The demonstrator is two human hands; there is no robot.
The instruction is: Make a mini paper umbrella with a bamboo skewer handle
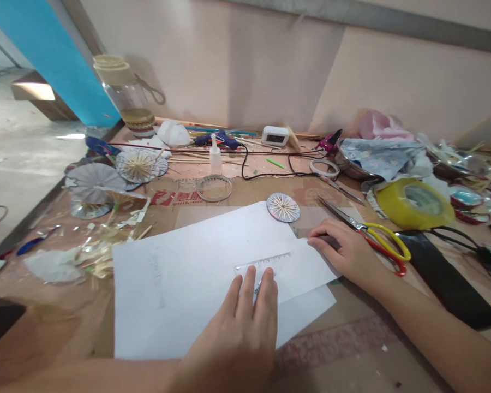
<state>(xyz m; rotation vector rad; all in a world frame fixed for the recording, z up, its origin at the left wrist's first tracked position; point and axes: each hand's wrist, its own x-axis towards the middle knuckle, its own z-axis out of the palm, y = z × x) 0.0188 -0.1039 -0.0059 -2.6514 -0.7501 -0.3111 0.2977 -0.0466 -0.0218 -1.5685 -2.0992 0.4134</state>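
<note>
My left hand (245,316) lies with fingers spread on a clear ruler (265,262), which rests on a sheet of white paper (147,300). My right hand (343,248) is at the paper's right corner, thumb and index finger close together around the paper's edge. Under that sheet, part of a second white sheet (306,314) sticks out. A small round disc with radiating sticks (283,207) lies at the paper's top edge. Scissors with yellow and red handles (368,232) lie just beyond my right hand.
A bottle (126,98), folded paper fans (94,183) and scraps stand at the left. Behind are a glue bottle (215,158), glue gun (219,140) and white clock (275,136). Yellow tape (417,203) and a cloth-covered bowl (358,161) are at the right.
</note>
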